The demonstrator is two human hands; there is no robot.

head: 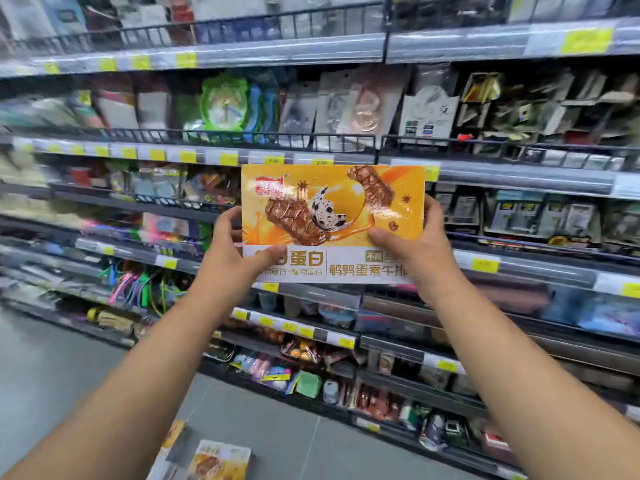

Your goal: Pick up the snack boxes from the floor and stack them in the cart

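I hold an orange-and-white snack box (332, 216) up at chest height in front of the store shelves, its printed face toward me. My left hand (235, 251) grips its lower left corner and my right hand (415, 244) grips its lower right side. More snack boxes (211, 459) lie on the grey floor at the bottom edge, between my forearms. The cart is not in view.
Store shelves (346, 157) packed with small goods and yellow price tags fill the view ahead, running from left to right. The grey tiled floor (52, 375) stretches away along the aisle on the left.
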